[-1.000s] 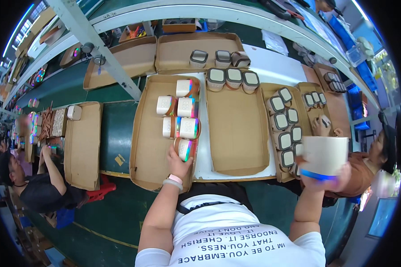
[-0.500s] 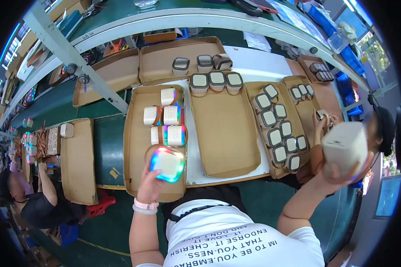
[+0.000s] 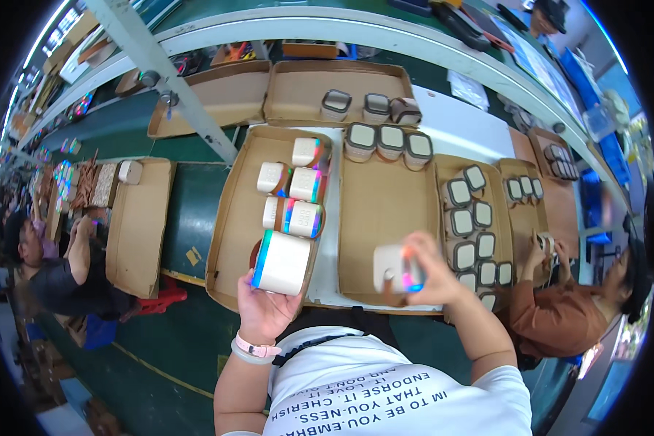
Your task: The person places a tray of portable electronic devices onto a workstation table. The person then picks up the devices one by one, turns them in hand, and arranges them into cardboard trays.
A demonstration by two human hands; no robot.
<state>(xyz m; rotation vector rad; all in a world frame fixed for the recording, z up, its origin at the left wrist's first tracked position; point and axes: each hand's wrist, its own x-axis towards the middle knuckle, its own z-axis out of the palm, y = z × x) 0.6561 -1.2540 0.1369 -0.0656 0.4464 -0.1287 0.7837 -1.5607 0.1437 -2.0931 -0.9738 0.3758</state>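
My left hand (image 3: pixel 263 314) grips a white, rounded cube-shaped speaker (image 3: pixel 285 263) from below, over the near end of the left cardboard tray (image 3: pixel 230 251). A blue-lit band runs along the speaker's left edge. To the right, my right hand (image 3: pixel 436 275) has its fingers around a second white speaker (image 3: pixel 388 266) above the near end of the middle tray (image 3: pixel 384 203); motion blurs it, but coloured light and a brown strap show. Several lit white speakers (image 3: pixel 305 184) with brown straps lie in the left tray, just beyond my left hand.
Dark-rimmed speakers (image 3: pixel 391 138) stand at the middle tray's far end, and several more (image 3: pixel 461 221) fill the right tray. A metal frame post (image 3: pixel 174 80) rises at the left. Co-workers sit at the right (image 3: pixel 567 309) and the left (image 3: pixel 65 254).
My right hand has come down from the far right to the middle tray with its speaker. In my left hand the speaker has turned, its lit face now away to the left. The view has shifted.
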